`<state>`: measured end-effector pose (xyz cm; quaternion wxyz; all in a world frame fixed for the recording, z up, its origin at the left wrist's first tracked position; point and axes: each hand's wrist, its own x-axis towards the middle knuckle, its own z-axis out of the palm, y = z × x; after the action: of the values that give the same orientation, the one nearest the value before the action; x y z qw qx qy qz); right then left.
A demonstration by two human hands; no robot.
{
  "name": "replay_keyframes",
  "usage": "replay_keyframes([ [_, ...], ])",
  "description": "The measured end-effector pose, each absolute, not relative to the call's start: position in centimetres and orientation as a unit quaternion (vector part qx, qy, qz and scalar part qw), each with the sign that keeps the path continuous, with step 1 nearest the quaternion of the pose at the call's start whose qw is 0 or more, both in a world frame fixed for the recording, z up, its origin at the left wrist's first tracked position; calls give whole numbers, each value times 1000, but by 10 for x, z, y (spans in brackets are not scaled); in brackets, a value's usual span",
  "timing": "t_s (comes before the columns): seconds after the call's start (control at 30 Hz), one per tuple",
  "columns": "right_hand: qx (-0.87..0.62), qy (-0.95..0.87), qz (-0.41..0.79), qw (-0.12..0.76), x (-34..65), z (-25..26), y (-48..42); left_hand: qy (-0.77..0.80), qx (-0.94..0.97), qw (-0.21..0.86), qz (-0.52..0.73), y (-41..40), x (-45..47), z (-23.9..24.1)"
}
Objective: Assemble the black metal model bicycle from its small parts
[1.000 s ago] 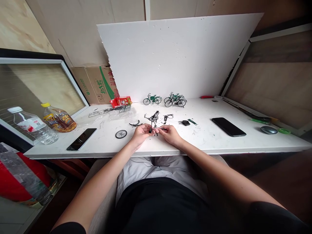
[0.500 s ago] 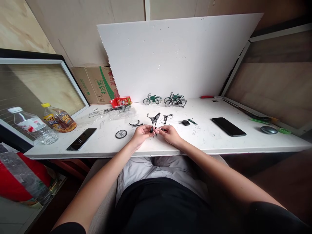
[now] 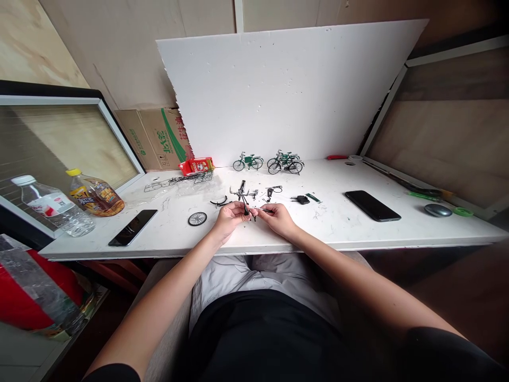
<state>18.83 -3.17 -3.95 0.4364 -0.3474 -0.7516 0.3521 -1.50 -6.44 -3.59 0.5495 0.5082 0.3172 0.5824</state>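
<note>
My left hand [image 3: 231, 218] pinches a black model bicycle frame [image 3: 243, 192], its handlebar end pointing up and away from me. Fingers cover the frame's lower part. Close beside it, my right hand [image 3: 279, 218] is closed on a thin screwdriver-like tool [image 3: 265, 210] with a dark handle, whose tip points left at the frame. Whether the tip touches the frame is too small to tell. Left of my hands a loose spoked wheel [image 3: 197, 218] lies flat, and a curved black mudguard-like part [image 3: 219, 202] rests behind it.
Small black parts [image 3: 272, 192], a black piece [image 3: 303, 200] and a green rack-like part [image 3: 314, 197] lie behind my right hand. Model bicycles [image 3: 248, 161] stand by the white board [image 3: 294, 95]. Phones [image 3: 372, 206] lie on both sides; bottles [image 3: 97, 195] stand left.
The bicycle frame has turned in my left hand, so its handlebar end now leans left and the bars spread sideways. Both hands stay in nearly the same place.
</note>
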Motion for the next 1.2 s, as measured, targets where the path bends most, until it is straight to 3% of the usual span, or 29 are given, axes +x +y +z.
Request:
replay_keyframes([
  [1.2, -328, -774, 345, 417, 187, -37, -34, 343, 520, 518, 586, -65, -11, -36],
])
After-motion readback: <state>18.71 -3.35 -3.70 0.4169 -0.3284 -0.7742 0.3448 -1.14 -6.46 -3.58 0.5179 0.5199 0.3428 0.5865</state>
